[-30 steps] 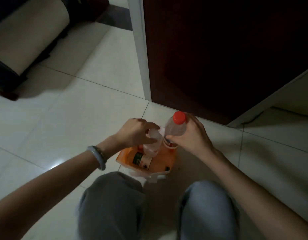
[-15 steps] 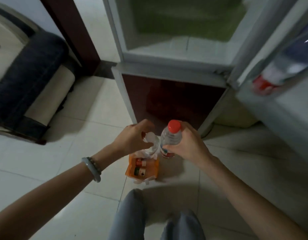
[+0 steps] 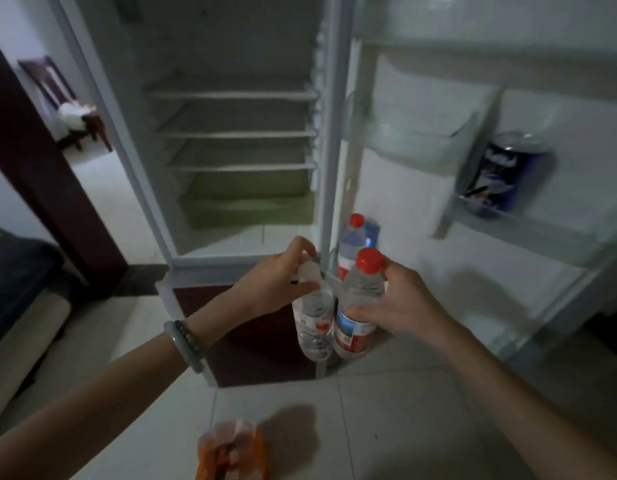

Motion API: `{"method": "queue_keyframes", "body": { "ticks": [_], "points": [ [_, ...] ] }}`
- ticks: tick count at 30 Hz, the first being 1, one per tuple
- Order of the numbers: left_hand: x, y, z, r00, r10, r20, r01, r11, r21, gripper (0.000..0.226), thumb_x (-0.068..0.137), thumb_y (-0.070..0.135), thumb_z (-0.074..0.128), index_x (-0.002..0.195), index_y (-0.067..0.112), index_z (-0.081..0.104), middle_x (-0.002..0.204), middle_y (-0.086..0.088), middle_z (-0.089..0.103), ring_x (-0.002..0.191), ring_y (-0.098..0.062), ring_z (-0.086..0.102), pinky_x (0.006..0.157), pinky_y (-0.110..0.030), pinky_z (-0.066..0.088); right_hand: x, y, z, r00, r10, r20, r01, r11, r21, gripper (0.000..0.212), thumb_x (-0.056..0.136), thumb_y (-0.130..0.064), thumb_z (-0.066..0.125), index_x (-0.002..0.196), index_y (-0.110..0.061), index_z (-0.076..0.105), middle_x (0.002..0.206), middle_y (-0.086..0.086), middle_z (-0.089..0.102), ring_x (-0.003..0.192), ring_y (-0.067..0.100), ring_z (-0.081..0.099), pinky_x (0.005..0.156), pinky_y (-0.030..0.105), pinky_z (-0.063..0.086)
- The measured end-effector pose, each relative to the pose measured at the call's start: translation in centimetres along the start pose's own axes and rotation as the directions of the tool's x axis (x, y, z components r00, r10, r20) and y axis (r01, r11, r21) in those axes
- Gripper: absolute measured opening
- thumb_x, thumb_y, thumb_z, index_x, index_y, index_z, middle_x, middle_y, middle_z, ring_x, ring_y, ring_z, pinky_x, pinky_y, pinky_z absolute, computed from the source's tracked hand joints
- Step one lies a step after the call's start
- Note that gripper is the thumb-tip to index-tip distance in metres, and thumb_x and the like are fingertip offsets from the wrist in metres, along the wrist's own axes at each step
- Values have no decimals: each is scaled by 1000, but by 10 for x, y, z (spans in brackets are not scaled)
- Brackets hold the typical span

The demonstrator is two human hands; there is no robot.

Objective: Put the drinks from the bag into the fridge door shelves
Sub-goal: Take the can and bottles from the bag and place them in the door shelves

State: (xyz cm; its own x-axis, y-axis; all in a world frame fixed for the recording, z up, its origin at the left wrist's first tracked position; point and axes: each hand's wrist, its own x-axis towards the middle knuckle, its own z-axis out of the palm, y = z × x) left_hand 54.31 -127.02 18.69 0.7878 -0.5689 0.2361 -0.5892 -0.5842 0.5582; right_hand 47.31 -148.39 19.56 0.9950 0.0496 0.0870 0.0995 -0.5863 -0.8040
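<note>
Left hand (image 3: 277, 277): I see it raised in front of the open fridge (image 3: 230, 133), fingers curled and pinched around the neck and cap end of a clear water bottle (image 3: 314, 323). That bottle hangs upright, its cap hidden under the fingertips, its red-and-white label facing me. A pale bangle (image 3: 184, 349) and a dark bead bracelet sit on that wrist.

Right hand (image 3: 400, 301): fingers wrapped and pressed against the shoulder of a second water bottle (image 3: 357, 313), thumb across its front. This one has a red cap, a label in blue, white and red, and stands upright, touching or just beside the left-hand bottle; I cannot tell which.

Fridge door (image 3: 473, 237): swung open on the right. A third red-capped bottle (image 3: 352, 245) stands on the lowest door shelf at its hinge-side end, directly behind the two held bottles, with a small blue carton-like item just beside it, too blurred to identify. A blue drink can (image 3: 504, 174) sits on the middle door shelf (image 3: 549, 233), towards its outer end. The clear door bin (image 3: 421, 140) above it looks bare.

Orange plastic bag (image 3: 230, 452): on the tiled floor (image 3: 404, 427) at the bottom edge of view, between my arms, well apart from both hands; contents blurred.

Fridge interior: white wire-edged shelves, green crisper drawer (image 3: 251, 209) at the bottom.
</note>
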Motion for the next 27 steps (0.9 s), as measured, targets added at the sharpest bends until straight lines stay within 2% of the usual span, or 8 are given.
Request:
{"method": "queue_keyframes", "body": {
  "ticks": [3,6,9,13,16,19,23,27],
  "points": [
    [30,24,-11,989,145,-35,-143,989,36,43,81,24,70,111,16,39,103,-3,63,86,-23,63,71,-37,53,-7,-8,-27,995,4,-99,-1,1000,30,43,63,-10,81,98,-26,62,90,-8,71,82,-1,67,69,20,56],
    [64,39,-21,956,291,-26,-289,955,73,38,81,20,70,110,12,47,98,1,63,84,-22,63,72,-37,53,-9,-12,-47,978,8,-208,-7,1000,5,43,63,-13,82,97,-25,60,89,-12,68,81,-2,65,65,13,52],
    [98,49,-21,933,361,-18,-357,929,94,37,82,22,69,113,13,51,99,-5,66,81,-21,62,71,-31,50,-4,-6,-61,939,46,-341,-57,998,-23,44,61,-16,84,96,-20,59,94,-6,67,85,5,64,73,26,54],
    [140,52,-3,900,433,51,-436,892,120,36,85,24,66,116,14,52,105,-7,65,84,-21,62,72,-30,48,8,11,-67,864,79,-497,-134,988,-77,52,60,-17,85,103,-20,56,103,-1,62,91,13,59,75,26,48],
    [167,44,17,881,464,88,-472,875,106,34,86,23,64,115,13,50,103,-8,63,80,-21,59,73,-36,49,20,25,-64,832,112,-543,-208,971,-118,53,62,-21,84,105,-19,53,105,-1,56,91,11,51,74,21,41],
    [187,33,39,850,513,117,-526,839,140,33,87,23,62,115,12,49,102,-11,61,76,-24,57,69,-32,44,29,43,-55,828,123,-547,-233,963,-136,58,60,-29,85,108,-16,54,106,0,56,93,12,52,79,24,43],
    [207,19,64,832,521,190,-548,826,132,35,88,23,60,118,13,48,109,-11,60,75,-23,59,71,-31,43,39,69,-42,802,217,-556,-278,960,-27,58,58,-30,86,107,-17,57,106,2,60,96,16,57,85,34,49],
    [222,5,84,828,501,253,-540,833,122,36,89,27,59,120,15,46,113,-10,61,74,-17,55,72,-27,41,53,95,-33,769,326,-550,-330,939,95,54,58,-30,84,104,-21,58,102,-3,62,95,13,59,88,37,50]
  ]
}}
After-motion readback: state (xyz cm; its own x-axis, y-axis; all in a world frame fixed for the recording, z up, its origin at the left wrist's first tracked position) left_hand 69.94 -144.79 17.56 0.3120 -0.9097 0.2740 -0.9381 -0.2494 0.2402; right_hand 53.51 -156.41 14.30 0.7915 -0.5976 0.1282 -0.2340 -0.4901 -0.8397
